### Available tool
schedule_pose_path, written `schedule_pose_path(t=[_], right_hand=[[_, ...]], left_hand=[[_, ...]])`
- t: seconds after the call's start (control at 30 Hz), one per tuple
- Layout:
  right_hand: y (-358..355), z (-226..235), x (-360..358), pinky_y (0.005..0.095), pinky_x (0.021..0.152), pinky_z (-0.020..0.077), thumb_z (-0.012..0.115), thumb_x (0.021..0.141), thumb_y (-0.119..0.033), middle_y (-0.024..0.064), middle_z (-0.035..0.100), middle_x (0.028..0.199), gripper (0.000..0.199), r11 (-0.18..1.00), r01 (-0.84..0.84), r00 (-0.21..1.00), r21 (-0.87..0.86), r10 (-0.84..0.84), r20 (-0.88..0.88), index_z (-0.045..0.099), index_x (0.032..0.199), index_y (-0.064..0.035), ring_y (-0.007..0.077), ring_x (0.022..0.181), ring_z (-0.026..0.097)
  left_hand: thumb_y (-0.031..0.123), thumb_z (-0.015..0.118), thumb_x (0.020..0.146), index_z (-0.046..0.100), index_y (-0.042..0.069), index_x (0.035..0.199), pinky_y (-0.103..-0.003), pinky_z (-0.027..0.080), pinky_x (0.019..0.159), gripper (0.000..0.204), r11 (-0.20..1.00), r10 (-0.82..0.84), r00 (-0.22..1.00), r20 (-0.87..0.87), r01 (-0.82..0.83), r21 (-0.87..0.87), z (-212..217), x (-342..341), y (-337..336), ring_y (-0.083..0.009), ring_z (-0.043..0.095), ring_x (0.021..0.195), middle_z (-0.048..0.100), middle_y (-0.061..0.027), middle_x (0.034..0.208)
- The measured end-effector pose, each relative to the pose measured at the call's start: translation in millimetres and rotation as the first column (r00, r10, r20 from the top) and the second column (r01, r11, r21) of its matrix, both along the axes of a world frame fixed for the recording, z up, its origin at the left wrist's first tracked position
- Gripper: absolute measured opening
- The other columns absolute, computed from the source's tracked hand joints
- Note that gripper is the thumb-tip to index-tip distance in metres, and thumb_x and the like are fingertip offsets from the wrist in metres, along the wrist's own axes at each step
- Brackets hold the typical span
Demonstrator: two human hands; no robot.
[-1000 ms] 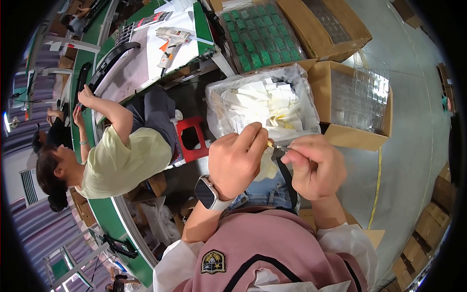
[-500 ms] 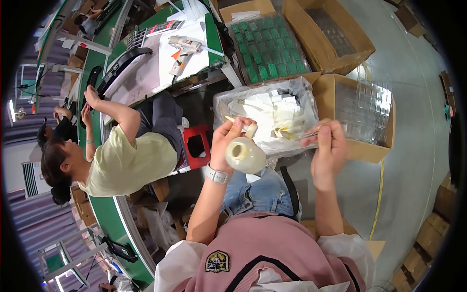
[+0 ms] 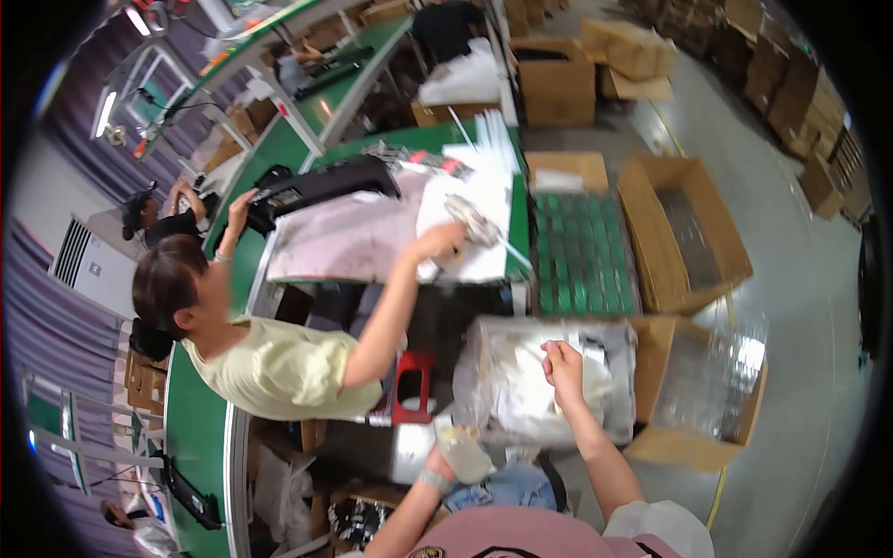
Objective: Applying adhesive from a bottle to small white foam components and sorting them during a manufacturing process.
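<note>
My left hand (image 3: 437,463), low in front of my lap, is wrapped round a translucent whitish plastic bottle (image 3: 467,456). Motion blurs the bottle's top end. My right hand (image 3: 566,374) is stretched forward over the plastic-lined bin (image 3: 621,395) of white paper strips (image 3: 521,381). Its fingers are pressed together, and whatever they may hold is too blurred to name. A co-worker on the left reaches one hand (image 3: 437,244) to a glue gun (image 3: 473,221) on the bench, the other at a long black part (image 3: 339,186).
Beyond the bin lies a tray of green pieces (image 3: 586,251). Cardboard boxes (image 3: 693,172) stand to the right, one holding clear plastic trays (image 3: 712,386). A red stool (image 3: 412,386) stands left of the bin. The green bench (image 3: 200,446) runs along the left.
My view has tilted up toward the bench. My left hand with the bottle is lower; my right hand has moved over the bin. The co-worker's arm now reaches to the glue gun.
</note>
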State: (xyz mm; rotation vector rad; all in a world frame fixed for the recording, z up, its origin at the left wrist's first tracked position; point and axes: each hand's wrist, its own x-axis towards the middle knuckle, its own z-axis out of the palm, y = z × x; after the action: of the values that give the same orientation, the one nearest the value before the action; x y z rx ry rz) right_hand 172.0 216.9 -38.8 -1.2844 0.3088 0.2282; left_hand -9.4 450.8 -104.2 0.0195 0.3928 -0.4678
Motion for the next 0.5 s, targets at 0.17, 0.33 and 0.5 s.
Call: schedule_pose_path(t=[0.17,0.33,0.5], right_hand=[[60.5,96.4,106.0,0.0201,0.035,0.0162,0.045,0.097,-0.026,-0.0078,0.03,0.051,0.027,0.998,-0.038,0.964,0.041,0.026,0.266,0.057,0.089,-0.0024,0.001,0.039,0.024],[137.7,250.6,202.6,0.0159,0.041,0.0231,0.043,0.094,-0.014,-0.0027,0.048,0.069,0.034,0.933,-0.312,0.848,0.18,0.188,0.496,0.048,0.125,-0.0009,0.0011,0.046,0.029],[187.8,357.2,270.0,0.0234,0.073,0.0421,0.056,0.091,-0.017,0.0062,0.064,0.09,0.027,0.976,-0.085,0.453,-0.203,0.219,0.864,0.06,0.11,0.0016,0.0098,0.081,0.056]], left_hand=[[0.024,0.054,0.091,0.062,0.003,0.104,-0.032,0.052,0.075,0.025,0.921,-0.065,0.99,-0.128,0.109,0.373,12.8,29.3,-11.0,-0.0187,0.063,0.085,0.064,-0.0086,0.1],[0.019,0.06,0.09,0.064,0.0,0.097,-0.027,0.052,0.068,0.021,0.815,-0.271,0.956,-0.113,0.29,0.501,59.9,86.2,-22.5,-0.0137,0.063,0.079,0.066,-0.0072,0.092],[0.022,0.058,0.091,0.064,0.001,0.097,-0.026,0.051,0.068,0.023,0.793,-0.333,0.941,-0.065,0.316,0.521,82.3,126.9,-12.9,-0.0123,0.063,0.078,0.066,-0.0056,0.091]])
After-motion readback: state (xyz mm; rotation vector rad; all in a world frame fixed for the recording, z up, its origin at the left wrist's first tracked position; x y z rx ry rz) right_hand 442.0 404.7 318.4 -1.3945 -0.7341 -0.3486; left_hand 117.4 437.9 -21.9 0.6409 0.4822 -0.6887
